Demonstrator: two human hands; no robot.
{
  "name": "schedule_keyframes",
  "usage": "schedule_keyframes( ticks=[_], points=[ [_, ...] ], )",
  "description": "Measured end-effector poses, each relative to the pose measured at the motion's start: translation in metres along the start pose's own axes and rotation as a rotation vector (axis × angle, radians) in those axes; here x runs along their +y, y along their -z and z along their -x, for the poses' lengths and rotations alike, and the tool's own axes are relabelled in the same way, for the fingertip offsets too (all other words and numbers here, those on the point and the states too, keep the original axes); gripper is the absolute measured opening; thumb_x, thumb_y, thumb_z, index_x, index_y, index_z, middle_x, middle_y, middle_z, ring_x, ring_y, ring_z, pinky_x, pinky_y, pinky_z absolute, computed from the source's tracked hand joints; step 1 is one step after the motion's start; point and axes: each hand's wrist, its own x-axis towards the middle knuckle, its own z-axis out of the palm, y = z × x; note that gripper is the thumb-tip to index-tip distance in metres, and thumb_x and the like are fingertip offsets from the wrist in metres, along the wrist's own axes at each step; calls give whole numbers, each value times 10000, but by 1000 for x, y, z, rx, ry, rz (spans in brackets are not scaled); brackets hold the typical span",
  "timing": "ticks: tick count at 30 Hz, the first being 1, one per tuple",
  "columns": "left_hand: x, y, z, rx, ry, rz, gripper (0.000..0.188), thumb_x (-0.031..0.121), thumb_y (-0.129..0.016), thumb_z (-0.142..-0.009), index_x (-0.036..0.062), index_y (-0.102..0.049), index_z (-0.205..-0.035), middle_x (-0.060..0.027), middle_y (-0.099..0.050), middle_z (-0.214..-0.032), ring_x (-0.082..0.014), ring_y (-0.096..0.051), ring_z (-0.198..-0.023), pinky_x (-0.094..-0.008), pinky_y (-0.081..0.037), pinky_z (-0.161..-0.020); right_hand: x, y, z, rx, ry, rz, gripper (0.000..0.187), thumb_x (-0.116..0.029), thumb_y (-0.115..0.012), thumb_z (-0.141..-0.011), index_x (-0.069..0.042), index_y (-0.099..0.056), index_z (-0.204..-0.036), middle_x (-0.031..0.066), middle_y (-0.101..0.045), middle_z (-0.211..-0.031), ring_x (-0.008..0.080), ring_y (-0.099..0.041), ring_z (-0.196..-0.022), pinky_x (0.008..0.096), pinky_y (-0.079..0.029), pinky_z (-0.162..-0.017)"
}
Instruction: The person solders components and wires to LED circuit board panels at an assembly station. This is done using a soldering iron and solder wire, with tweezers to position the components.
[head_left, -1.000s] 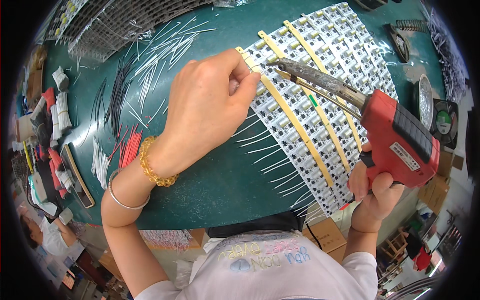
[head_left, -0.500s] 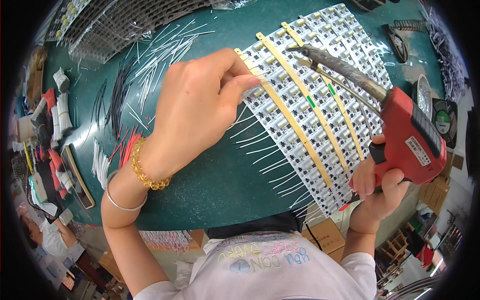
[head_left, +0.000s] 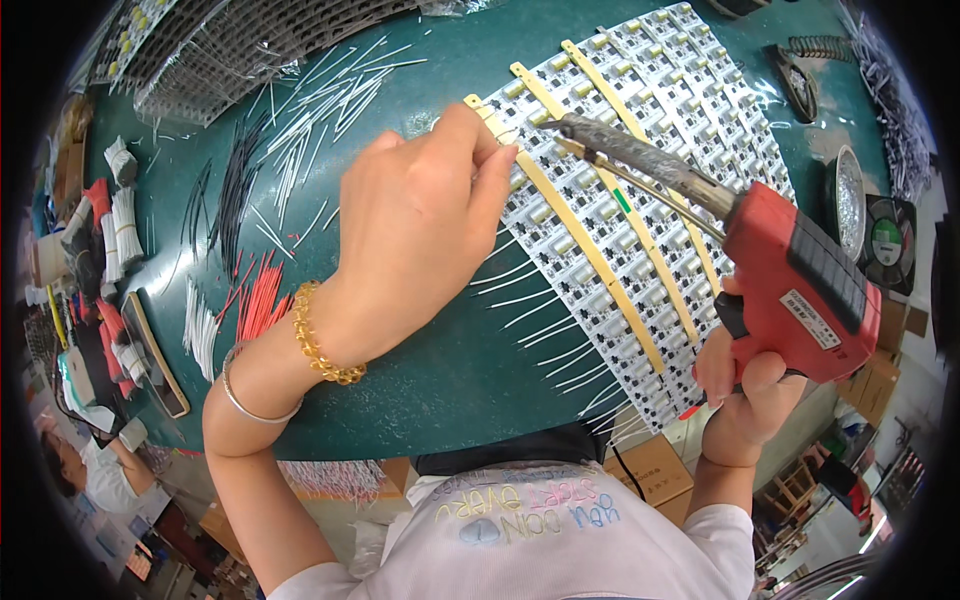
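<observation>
A large panel of small white circuit boards (head_left: 640,235) lies at a slant on the bench, with yellow strips (head_left: 578,235) across it. White wires (head_left: 560,352) stick out along its left edge. At the panel's upper left edge my left hand (head_left: 415,220) is closed in a pinch on a thin wire whose end shows by the fingertips; the rest of it is hidden. My right hand (head_left: 745,395) grips the handle of a red soldering gun (head_left: 800,285). Its dark tip points left over the panel, close to the left fingertips.
Loose white wires (head_left: 335,95), black wires (head_left: 237,190) and red wires (head_left: 263,300) lie on the green bench (head_left: 400,400) to the left. Stacked panels (head_left: 240,65) stand at the back left. A metal bowl (head_left: 848,200) and a solder coil (head_left: 818,47) are at the right.
The soldering gun has moved left and slightly down, bringing its tip nearer the left fingertips. My left hand has shifted a little to the right, still pinched.
</observation>
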Motion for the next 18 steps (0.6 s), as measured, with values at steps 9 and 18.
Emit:
schedule_keyframes(
  ticks=[9, 18],
  points=[
    [-2, -5, 1, 47, -92, -121, 162, 106, -617, -783, 59, -484, -703, -66, -547, -506, -243, -510, -417, -331, -373, -495, 3, 3, -6, -114, -18, -1, 704, -534, -570, -798, 115, -445, -1040, 16, -423, -447, 76, -365, -336, 197, -275, -355],
    [-3, -6, 1, 65, -71, -123, 159, 102, -651, -774, 56, -517, -700, -27, -537, -523, -168, -458, -451, -293, -353, -458, 6, 8, -7, -151, -85, -80, 655, -482, -586, -810, 112, -438, -1041, 26, -434, -456, 84, -375, -335, 209, -302, -362]
  ],
)
